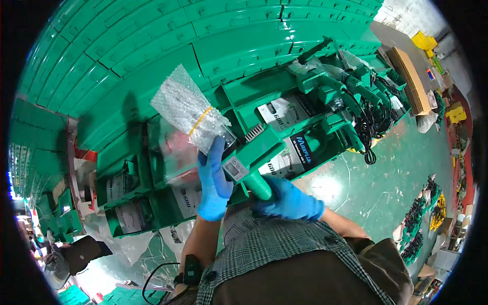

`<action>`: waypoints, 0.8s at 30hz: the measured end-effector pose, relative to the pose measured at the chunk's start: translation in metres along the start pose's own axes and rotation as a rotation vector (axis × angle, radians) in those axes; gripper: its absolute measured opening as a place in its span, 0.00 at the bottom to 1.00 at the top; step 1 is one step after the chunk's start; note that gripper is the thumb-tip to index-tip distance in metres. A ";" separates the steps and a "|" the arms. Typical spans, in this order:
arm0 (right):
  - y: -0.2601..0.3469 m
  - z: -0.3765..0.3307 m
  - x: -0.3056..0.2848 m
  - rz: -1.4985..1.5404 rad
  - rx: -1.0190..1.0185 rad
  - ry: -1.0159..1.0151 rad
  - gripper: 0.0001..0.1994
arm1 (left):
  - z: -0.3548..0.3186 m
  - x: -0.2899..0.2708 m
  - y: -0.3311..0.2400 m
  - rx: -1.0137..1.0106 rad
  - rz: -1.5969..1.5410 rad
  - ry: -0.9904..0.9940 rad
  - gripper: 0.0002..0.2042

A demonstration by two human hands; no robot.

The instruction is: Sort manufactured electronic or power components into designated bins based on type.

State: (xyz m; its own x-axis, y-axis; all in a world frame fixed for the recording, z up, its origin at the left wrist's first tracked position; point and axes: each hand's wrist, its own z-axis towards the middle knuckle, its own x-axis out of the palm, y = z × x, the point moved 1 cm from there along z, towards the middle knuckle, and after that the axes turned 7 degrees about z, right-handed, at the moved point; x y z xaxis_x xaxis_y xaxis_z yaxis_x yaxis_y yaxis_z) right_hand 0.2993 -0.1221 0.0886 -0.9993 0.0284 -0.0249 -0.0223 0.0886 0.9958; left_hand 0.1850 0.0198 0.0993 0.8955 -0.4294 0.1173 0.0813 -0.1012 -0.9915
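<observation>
Above rows of open green plastic cases (pixel 284 109) holding booklets and green tools with black cords, a green handheld tool (pixel 249 162) with a small display sits at centre, its head in a bubble-wrap sleeve (pixel 185 107) bound by a yellow rubber band (pixel 201 120). The right hand (pixel 290 201), blue-gloved, has its fingers clamped round the handle; the left hand (pixel 213 183) pinches the sleeve's mouth.

Stacked green cases (pixel 152 46) rise beside a glossy green floor (pixel 386 188), brightly lit.

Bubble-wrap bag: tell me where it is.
Head view, left of centre: the bubble-wrap bag covers the tool tip, above the left hand, against green cases.
</observation>
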 end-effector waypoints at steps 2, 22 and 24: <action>0.017 0.005 0.010 -0.077 0.082 -0.082 0.36 | -0.001 0.010 -0.010 -0.129 -0.290 -0.081 0.25; 0.044 0.073 -0.053 0.622 -0.012 -0.378 0.22 | 0.003 0.029 -0.023 -0.064 -0.353 -0.365 0.17; 0.043 0.074 -0.042 1.143 0.118 -0.277 0.22 | 0.011 0.018 -0.019 -0.026 -0.300 -0.338 0.17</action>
State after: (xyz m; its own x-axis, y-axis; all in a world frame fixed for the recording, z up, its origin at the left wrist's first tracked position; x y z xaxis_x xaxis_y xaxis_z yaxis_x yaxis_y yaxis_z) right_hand 0.3428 -0.0463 0.1258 -0.3965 0.3642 0.8427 0.8979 -0.0373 0.4386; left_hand 0.2044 0.0238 0.1193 0.9269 -0.0605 0.3703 0.3521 -0.2009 -0.9141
